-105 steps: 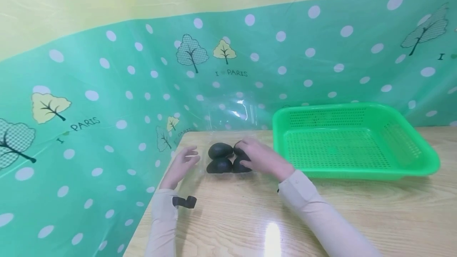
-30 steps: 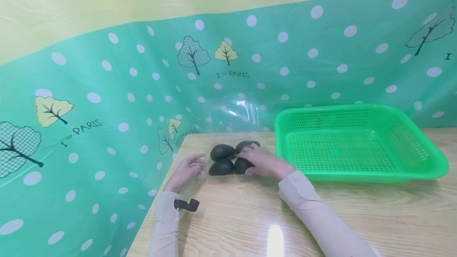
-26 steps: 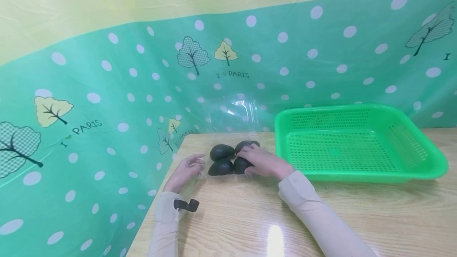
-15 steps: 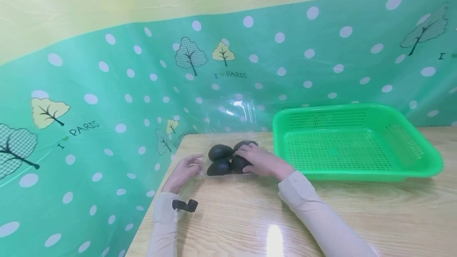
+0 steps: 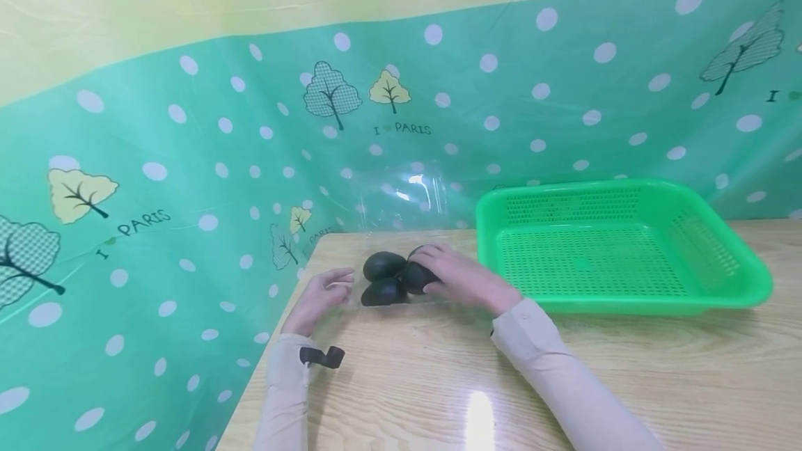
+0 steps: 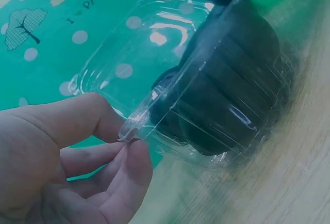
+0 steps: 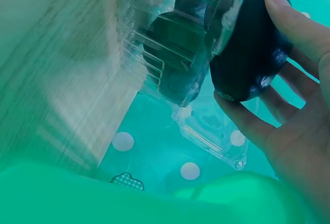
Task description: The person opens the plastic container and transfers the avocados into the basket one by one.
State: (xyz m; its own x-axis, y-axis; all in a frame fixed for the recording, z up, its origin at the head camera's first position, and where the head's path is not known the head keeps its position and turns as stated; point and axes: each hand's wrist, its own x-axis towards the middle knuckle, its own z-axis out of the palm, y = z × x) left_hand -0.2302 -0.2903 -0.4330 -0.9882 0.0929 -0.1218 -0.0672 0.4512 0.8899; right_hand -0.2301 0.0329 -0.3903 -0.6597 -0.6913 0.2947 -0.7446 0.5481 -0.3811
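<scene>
A clear plastic clamshell box (image 5: pixel 401 193) stands on the table with its lid raised at the back and dark avocados (image 5: pixel 384 265) in its base. My right hand (image 5: pixel 460 275) grips the near right avocado (image 7: pixel 252 43), fingers and thumb around its sides. In the right wrist view this avocado is at the box's top edge, above the ones inside. Another avocado behind it is mostly hidden by the hand in the head view. My left hand (image 5: pixel 318 300) pinches the box's left rim (image 6: pixel 129 131) between thumb and fingers.
Right of the box, a green perforated plastic basket (image 5: pixel 583 305) stands on the wood-grain table (image 5: pixel 388 381). Behind and to the left hangs a green and yellow curtain (image 5: pixel 250 145) with printed trees and dots. The table's left edge runs close by my left forearm.
My left hand has come over to the box's rim. My right hand has shifted from the far right avocado to the near right one, which is now raised a little.
</scene>
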